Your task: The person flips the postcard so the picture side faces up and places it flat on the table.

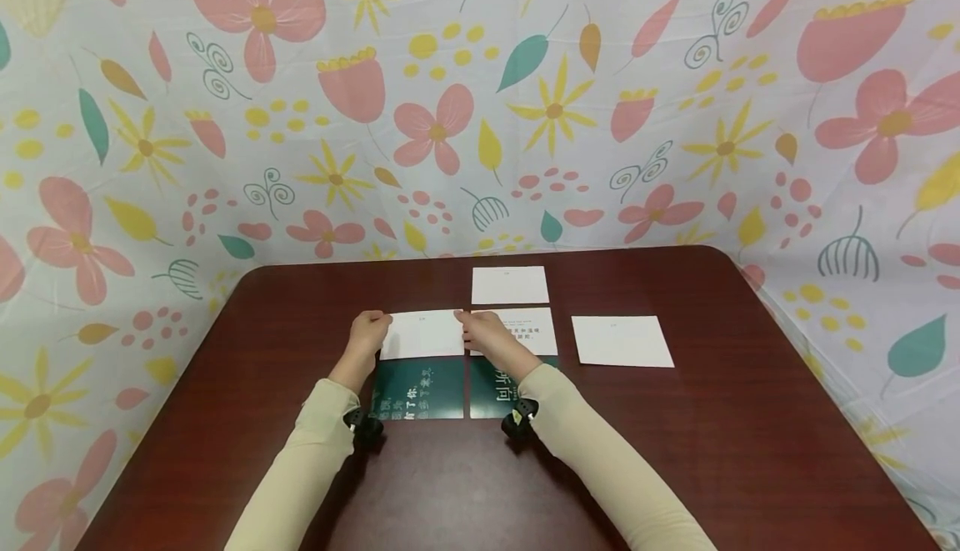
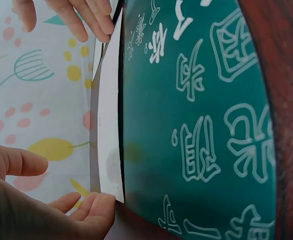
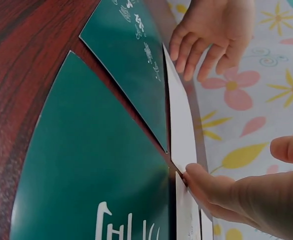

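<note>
Left arm (image 1: 298, 459): sleeved, stretched forward, angled inward
Right arm (image 1: 613, 459): sleeved, also forward and inward
Left hand (image 1: 366, 338): pinching, fingers (image 2: 97, 206) bent rightward
Right hand (image 1: 489, 334): pinching, turned leftward, facing the other

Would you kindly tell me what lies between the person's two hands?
A white card lies between the left hand and the right hand, as the head view shows.

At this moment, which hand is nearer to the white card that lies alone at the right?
Right. The right hand is left of that lone card, at the right edge of another white card. The left hand is farther left, at this other card's left edge.
</note>
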A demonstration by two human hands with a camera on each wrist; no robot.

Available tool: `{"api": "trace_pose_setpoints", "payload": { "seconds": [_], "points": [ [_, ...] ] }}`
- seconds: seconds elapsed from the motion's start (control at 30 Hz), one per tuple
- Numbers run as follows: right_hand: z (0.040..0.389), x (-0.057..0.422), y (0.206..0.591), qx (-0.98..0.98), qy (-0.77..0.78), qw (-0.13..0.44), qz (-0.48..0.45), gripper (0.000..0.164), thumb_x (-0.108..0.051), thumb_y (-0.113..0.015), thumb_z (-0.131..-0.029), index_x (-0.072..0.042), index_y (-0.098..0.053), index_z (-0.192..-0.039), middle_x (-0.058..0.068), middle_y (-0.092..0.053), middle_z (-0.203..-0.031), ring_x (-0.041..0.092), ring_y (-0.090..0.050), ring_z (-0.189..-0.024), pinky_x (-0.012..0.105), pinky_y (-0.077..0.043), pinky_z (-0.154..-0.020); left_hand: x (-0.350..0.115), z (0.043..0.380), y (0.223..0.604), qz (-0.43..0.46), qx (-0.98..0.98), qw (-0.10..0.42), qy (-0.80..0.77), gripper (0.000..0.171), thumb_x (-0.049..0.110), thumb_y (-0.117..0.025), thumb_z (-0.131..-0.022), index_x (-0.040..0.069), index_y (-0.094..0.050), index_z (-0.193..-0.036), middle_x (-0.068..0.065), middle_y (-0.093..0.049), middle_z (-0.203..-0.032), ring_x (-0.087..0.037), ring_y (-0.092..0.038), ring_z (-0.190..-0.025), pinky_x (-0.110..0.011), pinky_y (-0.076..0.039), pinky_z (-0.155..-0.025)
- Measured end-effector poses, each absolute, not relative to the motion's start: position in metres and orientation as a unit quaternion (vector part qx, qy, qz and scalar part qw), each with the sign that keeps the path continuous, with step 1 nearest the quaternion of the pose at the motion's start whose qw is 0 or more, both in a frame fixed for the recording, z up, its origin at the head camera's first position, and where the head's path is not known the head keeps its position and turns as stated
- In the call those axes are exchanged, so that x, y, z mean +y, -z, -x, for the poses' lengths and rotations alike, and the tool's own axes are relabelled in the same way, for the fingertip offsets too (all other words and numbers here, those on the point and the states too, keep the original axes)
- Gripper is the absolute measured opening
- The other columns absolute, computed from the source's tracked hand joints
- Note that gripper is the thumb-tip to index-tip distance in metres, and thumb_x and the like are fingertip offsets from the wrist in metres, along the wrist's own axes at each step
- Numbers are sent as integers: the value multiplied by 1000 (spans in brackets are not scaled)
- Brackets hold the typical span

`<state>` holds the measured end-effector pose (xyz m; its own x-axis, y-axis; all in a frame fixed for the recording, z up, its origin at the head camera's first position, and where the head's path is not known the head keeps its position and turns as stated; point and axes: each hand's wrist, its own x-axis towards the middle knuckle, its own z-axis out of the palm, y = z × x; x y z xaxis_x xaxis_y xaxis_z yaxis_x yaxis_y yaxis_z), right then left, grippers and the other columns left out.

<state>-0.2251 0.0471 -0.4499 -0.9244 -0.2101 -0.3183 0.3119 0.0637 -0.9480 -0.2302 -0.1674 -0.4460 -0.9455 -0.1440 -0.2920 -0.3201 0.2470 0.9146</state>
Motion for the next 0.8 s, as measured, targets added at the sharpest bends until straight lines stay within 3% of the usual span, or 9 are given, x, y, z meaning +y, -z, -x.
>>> {"api": "trace_pose_setpoints", "payload": {
  "seconds": [0.33, 0.8],
  "points": [
    [226, 44, 449, 710, 684, 168, -31, 60, -30, -51, -99, 11, -37, -140, 28, -42, -139, 39, -47, -125, 40, -46, -99, -172, 231, 445, 162, 776, 74, -605, 46, 14, -42, -101, -10, -34, -140, -28, -34, -142, -41, -32, -133, -54, -31, -108],
    [225, 40, 449, 712, 681, 171, -16, 56, -31, -53, -99, 8, -42, -138, 25, -39, -143, 39, -44, -128, 42, -43, -102, -176, 237, 447, 173, 769, 69, -612, 47, 14, -41, -100, -13, -35, -138, -28, -35, -141, -41, -32, -132, -52, -31, -108]
  ]
}}
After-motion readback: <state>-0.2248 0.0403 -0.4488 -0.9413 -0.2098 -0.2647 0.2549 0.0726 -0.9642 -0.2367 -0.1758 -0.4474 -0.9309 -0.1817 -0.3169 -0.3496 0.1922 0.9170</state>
